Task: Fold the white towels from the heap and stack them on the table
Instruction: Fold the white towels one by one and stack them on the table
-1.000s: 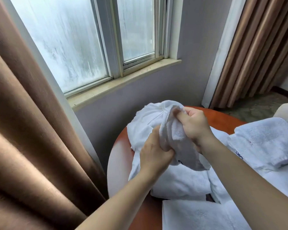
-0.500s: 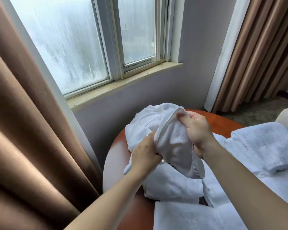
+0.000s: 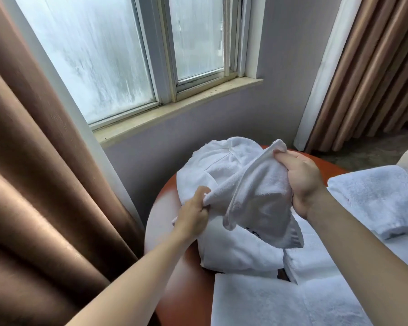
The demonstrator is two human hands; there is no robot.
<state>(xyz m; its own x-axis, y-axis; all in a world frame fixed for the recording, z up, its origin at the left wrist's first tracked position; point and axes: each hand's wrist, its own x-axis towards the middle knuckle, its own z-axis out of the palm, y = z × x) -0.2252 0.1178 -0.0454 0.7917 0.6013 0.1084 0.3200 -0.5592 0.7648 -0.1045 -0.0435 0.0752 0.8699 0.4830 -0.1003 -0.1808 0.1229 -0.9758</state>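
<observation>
A small white towel (image 3: 257,196) hangs in the air between both hands, above the round orange-brown table (image 3: 189,278). My left hand (image 3: 193,212) pinches its lower left edge. My right hand (image 3: 302,177) grips its upper right corner, and the cloth sags in the middle. Behind and under it lies the crumpled heap of white towels (image 3: 222,161). A folded towel (image 3: 240,252) rests on the table below the held one, and another flat towel (image 3: 269,302) lies at the near edge.
A folded white towel (image 3: 377,196) sits on more white cloth at the right. Brown curtains hang at the left (image 3: 45,184) and far right (image 3: 368,78). A window with a stone sill (image 3: 174,109) is straight ahead above the grey wall.
My hands have moved apart, the left one down and to the left, the right one up and right. The bunched towel has spread open between them.
</observation>
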